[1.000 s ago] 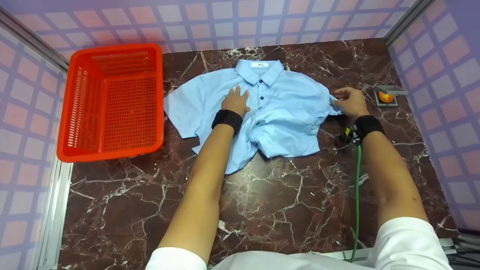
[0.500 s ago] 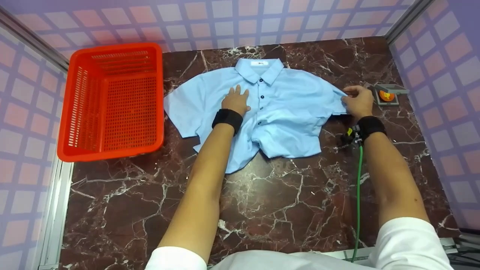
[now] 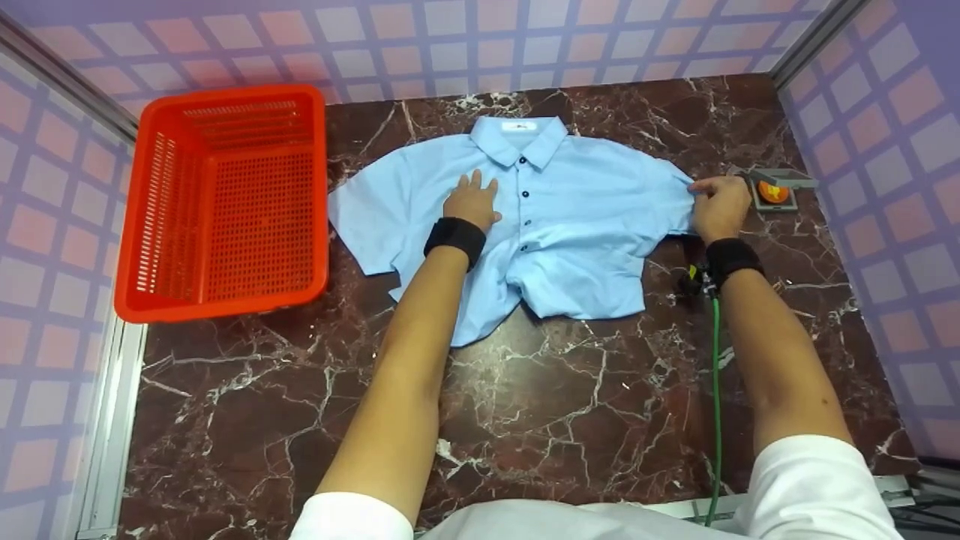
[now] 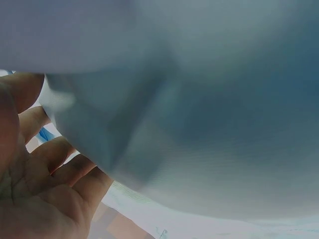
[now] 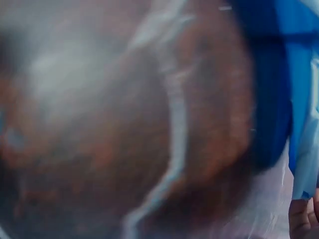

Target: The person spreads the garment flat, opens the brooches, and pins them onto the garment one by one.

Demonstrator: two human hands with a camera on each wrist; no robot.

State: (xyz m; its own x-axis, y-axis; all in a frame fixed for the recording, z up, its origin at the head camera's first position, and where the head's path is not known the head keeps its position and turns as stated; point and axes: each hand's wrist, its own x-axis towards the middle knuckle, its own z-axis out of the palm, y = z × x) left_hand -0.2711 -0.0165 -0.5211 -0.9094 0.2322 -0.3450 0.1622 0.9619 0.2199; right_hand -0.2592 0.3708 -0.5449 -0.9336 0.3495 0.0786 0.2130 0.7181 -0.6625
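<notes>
A light blue button-up shirt (image 3: 600,195) lies front up on the dark marble table (image 3: 525,420), its collar toward the back wall. My left hand (image 3: 471,202) rests on the shirt's chest, left of the buttons, with fingers spread. At the right, my right hand (image 3: 721,208) pinches the end of the sleeve. Folds bunch across the shirt's lower front, and its hem is uneven. Blue cloth (image 4: 199,149) fills most of the left wrist view, beside the left hand's fingers. In the right wrist view, fingertips (image 5: 300,219) meet the blue cloth at the right edge.
On the left stands a red plastic basket (image 3: 319,225) with perforated sides. A small square case (image 3: 776,206) with an orange round piece lies just beyond the right hand. From the right wrist a green cable (image 3: 716,390) runs down to the table's front edge.
My right hand has drawn the sleeve outward to the right, then turned slightly at its edge. That side of the shirt lies flatter. The left hand has stayed in place.
</notes>
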